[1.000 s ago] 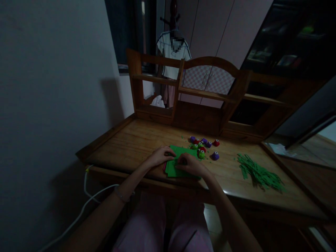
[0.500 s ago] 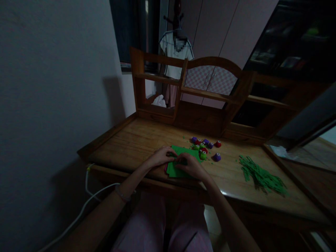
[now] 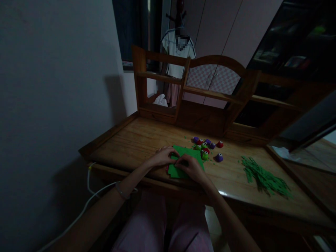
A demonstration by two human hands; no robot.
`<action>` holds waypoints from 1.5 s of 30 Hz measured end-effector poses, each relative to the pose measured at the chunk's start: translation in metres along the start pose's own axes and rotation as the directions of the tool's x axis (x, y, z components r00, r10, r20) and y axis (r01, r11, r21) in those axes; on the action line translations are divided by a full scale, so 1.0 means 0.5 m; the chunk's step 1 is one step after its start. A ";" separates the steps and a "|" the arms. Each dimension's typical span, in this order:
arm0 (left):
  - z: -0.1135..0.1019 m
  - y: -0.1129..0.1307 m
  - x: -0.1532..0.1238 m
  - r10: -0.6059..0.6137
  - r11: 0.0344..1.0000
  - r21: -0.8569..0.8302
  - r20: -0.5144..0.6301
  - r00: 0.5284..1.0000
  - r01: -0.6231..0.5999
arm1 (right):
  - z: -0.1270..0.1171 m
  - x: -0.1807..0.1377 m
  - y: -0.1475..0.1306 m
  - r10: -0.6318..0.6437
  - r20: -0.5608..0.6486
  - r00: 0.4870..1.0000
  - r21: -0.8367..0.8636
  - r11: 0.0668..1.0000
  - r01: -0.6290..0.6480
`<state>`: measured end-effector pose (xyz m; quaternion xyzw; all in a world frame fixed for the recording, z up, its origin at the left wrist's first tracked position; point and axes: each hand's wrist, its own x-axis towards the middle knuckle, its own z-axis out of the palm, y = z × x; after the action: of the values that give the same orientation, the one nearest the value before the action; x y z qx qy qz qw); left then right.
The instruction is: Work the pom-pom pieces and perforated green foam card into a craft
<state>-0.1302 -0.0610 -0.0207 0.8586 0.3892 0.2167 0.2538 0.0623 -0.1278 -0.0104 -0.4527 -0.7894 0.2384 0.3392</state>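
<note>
A stack of green sheets (image 3: 187, 154), paper or thin foam, lies at the front edge of the desk, with a bit of pink showing under its left side. My left hand (image 3: 166, 156) rests at the upper left of the stack, fingers curled and thumb pressed in on a green sheet. From the right, my right hand (image 3: 191, 166) pinches at the middle of the same sheet, thumb against fingertips. The two hands' fingertips almost meet; what lies exactly between them is too small and dark to make out.
Small red, purple and green eyed figures (image 3: 204, 155) cluster behind the stack among green scraps. A pile of green cut strips (image 3: 265, 176) lies to the right on the wooden desk (image 3: 123, 140). A shelf unit (image 3: 181, 87) stands behind; a white cable (image 3: 88, 204) hangs at left.
The view has shifted slightly, moving the scene a little to the right. My right thumb and fingers have drawn closer together near the left fingertips. The stack stays in place.
</note>
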 end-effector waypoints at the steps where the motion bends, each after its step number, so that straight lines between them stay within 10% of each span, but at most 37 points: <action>1: 0.000 0.000 0.000 0.004 1.000 0.011 -0.007 1.000 -0.004 | 0.001 0.000 0.000 -0.003 0.000 1.000 0.007 1.000 0.003; 45: -0.005 -0.007 0.003 0.043 0.999 0.008 0.047 0.998 -0.043 | -0.032 0.008 0.032 -0.086 0.143 0.986 0.055 0.995 0.079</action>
<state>-0.1326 -0.0571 -0.0209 0.8726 0.3657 0.2002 0.2544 0.0816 -0.1157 -0.0094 -0.3924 -0.8240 0.2759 0.3015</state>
